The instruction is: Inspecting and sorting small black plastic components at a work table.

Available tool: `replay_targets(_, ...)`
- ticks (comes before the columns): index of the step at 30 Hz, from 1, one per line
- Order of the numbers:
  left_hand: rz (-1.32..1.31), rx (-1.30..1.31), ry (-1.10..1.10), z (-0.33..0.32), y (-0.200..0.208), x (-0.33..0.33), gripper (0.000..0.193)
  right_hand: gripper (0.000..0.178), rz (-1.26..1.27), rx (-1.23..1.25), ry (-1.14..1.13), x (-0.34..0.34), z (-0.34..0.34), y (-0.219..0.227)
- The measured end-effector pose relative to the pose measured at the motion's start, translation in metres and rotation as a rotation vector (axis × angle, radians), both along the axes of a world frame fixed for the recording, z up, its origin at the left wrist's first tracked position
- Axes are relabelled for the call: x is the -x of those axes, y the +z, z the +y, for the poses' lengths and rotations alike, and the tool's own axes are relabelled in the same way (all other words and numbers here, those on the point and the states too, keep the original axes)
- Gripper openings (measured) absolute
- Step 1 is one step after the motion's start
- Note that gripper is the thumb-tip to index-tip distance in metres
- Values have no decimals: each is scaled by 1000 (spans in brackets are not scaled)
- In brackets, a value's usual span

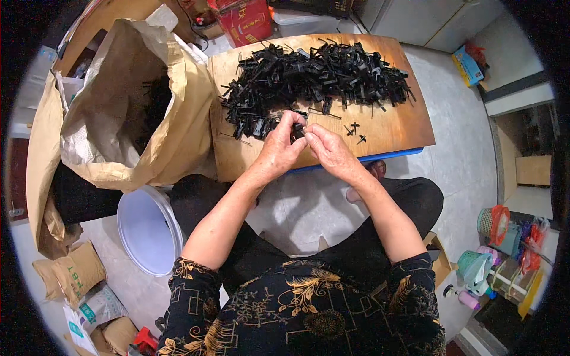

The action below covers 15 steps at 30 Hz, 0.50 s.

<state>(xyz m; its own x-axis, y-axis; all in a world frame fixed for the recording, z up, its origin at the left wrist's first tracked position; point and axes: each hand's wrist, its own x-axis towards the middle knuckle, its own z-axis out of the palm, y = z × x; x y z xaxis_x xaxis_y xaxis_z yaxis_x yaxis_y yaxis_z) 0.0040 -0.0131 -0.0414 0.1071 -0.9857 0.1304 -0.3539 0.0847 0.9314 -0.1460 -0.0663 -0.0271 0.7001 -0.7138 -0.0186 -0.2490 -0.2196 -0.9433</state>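
Close together at the near edge of a wooden board, my left hand and my right hand pinch a small black plastic part between them. My fingers cover most of it, so its full shape is hidden. Just beyond lies a large heap of black plastic parts with thin sticking-out stems. To the right of my hands, a few small loose black pieces rest on the wood.
A big open paper sack with black pieces inside stands left of the board. A white round tub is below it. A red box stands behind the board. Brown packages lie lower left; baskets and bags are at right.
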Motion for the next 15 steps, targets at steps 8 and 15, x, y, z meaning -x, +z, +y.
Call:
replay_targets(8,-200,-47,132,-1,8,10,30,19,-64,52,-118,-10,3,-18)
replay_targets(15,-175,147,182,-12,11,9,29,21,-189,-154,-108,-12,-7,-20)
